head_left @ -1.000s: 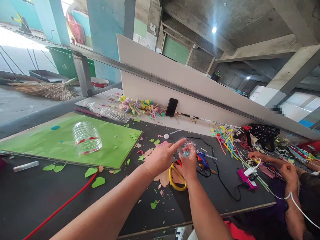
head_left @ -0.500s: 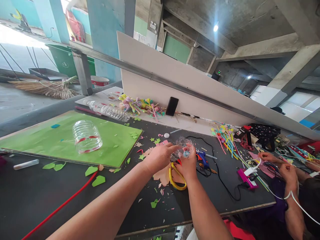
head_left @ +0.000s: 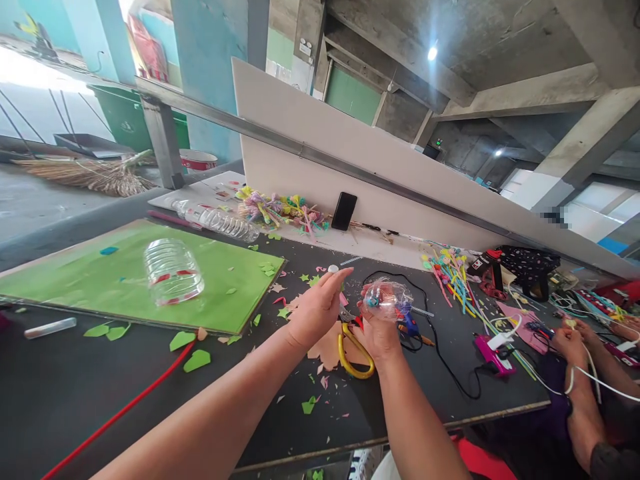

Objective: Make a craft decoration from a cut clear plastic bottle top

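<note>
My right hand (head_left: 381, 327) holds a clear plastic bottle piece (head_left: 395, 300), cut short and rounded, with a small blue spot showing through near its left end. To the left of it, my left hand (head_left: 323, 303) is apart from the piece, fingers stretched out and together, nothing visible in it. Beyond its fingertips lies a white cap (head_left: 333, 269). Yellow-handled scissors (head_left: 357, 363) rest on the table between my forearms, on peach paper scraps (head_left: 324, 350). A blue glue gun (head_left: 411, 325) lies just right of my right hand, partly hidden.
A green sheet (head_left: 115, 287) at left bears a clear ribbed bottle section (head_left: 173, 272). A phone (head_left: 344, 211) leans against the white divider. Pipe-cleaner flowers (head_left: 280, 210), a pink power strip (head_left: 495, 357) and a black cord surround the work area. A co-worker's hands (head_left: 575, 340) are at right.
My left hand has come off the clear plastic piece and moved left, its fingers straightening. My right hand has shifted the piece slightly right. The co-worker's hands have drawn together.
</note>
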Demonstrator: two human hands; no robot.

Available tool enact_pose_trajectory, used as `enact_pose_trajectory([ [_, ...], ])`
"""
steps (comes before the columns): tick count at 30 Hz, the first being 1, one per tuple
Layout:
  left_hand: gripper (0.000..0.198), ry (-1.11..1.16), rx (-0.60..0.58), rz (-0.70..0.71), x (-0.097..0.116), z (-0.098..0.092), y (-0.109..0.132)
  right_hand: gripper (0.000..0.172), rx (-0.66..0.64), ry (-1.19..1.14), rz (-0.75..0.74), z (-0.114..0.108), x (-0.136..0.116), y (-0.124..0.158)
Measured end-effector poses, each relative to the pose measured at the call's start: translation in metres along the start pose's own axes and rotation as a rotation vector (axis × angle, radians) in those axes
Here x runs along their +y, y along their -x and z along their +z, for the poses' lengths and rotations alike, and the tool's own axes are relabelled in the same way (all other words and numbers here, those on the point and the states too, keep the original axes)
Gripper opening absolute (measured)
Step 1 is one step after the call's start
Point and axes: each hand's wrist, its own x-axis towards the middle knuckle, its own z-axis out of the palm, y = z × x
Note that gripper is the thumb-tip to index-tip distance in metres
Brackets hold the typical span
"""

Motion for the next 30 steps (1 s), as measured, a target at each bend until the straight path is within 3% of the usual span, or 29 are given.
enact_pose_trajectory([
  [6,0.053,-0.028,-0.032,-0.013,0.003,0.0,0.001,0.05,-0.095,-0.29,0.111,-0.002,0.0,-0.001],
  [11,0.05,-0.052,-0.068,-0.006,0.006,0.0,0.002,0.039,-0.124,-0.37,0.216,-0.003,0.001,-0.001],
  [19,0.037,-0.226,-0.143,0.03,0.016,0.0,0.005,0.039,-0.158,-0.544,0.364,-0.004,-0.001,-0.002],
  [25,0.046,-0.297,-0.289,0.069,0.018,-0.002,0.005,0.027,-0.226,-0.581,0.416,-0.001,-0.006,-0.002],
  [30,0.058,-0.376,-0.419,0.106,0.017,-0.003,0.004,0.03,-0.244,-0.567,0.441,-0.002,-0.003,-0.002],
])
